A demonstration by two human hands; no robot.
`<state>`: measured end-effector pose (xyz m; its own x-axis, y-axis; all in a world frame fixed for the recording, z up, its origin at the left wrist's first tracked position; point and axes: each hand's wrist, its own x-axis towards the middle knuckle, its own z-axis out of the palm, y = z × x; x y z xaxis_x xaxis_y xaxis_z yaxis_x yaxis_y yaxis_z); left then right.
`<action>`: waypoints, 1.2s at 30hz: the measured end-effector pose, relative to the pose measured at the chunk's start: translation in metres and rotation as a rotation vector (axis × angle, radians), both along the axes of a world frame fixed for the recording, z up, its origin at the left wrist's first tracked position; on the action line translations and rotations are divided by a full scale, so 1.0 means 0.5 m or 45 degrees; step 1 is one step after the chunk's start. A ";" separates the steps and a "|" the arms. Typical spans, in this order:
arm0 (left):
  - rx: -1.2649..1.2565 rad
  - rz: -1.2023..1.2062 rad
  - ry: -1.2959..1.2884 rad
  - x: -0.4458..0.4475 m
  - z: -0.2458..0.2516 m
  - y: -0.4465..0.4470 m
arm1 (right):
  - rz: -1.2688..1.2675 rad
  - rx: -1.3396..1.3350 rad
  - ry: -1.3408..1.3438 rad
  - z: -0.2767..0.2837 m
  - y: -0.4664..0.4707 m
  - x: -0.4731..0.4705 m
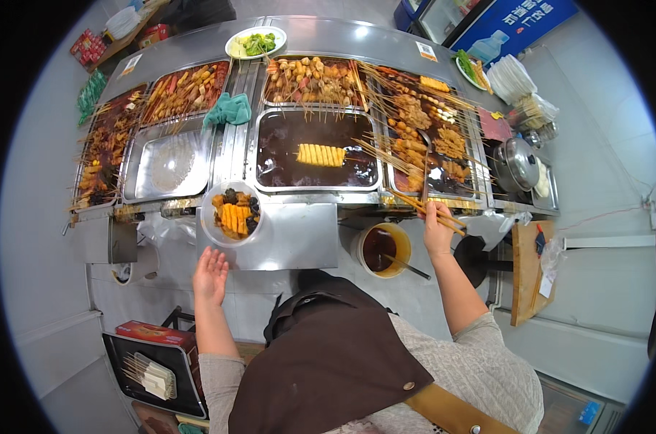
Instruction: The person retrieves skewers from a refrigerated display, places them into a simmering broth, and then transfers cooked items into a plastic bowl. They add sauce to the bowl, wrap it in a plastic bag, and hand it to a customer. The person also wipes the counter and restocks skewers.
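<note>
My right hand is closed around a pair of long wooden chopsticks at the front edge of the right-hand broth pan. A metal ladle lies in that pan, its handle reaching my fingers; whether I grip it too, I cannot tell. Palm up and empty, my left hand is just below a round clear plastic bowl. Yellow folded pieces, dark pieces and brown chunks fill the bowl, which stands on a steel shelf. A yellow folded skewer floats in the middle pan of dark broth.
Skewers crowd the back middle pan and left pans. Left of centre are a steel pan and teal cloth. Below the counter, a bucket holds dark liquid and a handle. A lidded pot stands right.
</note>
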<state>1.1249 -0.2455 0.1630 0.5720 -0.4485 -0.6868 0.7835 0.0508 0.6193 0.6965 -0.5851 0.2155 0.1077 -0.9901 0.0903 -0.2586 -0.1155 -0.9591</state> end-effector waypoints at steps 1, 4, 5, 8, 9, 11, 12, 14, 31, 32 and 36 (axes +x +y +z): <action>-0.016 0.029 0.040 0.005 -0.004 -0.019 | 0.016 -0.013 -0.017 -0.013 -0.008 0.011; -0.090 0.060 0.132 0.017 -0.019 -0.048 | 0.071 -0.341 0.448 -0.021 -0.037 0.031; -0.077 0.096 0.159 0.021 -0.025 -0.056 | 0.072 -0.438 0.538 -0.016 -0.050 0.040; -0.120 0.035 0.131 0.022 -0.041 -0.075 | 0.097 -0.444 0.469 0.011 -0.075 0.077; -0.043 0.056 0.097 0.024 -0.039 -0.073 | 0.129 -0.422 0.408 0.021 -0.078 0.103; -0.077 0.096 0.099 0.023 -0.038 -0.076 | 0.287 -0.571 0.331 0.044 -0.068 0.151; -0.101 0.082 0.095 0.022 -0.037 -0.079 | 0.389 -0.554 0.257 0.048 -0.056 0.186; -0.073 0.006 0.102 0.020 -0.030 -0.073 | 0.519 -0.470 0.162 0.053 -0.028 0.261; -0.359 0.064 0.378 0.013 0.035 0.132 | 1.512 -0.882 1.061 -0.160 0.107 0.751; -0.384 0.025 0.388 0.027 0.048 0.139 | 1.488 -0.867 0.955 -0.155 0.110 0.746; -0.408 -0.101 0.313 0.067 0.101 0.138 | 0.985 -0.720 0.380 -0.111 0.078 0.607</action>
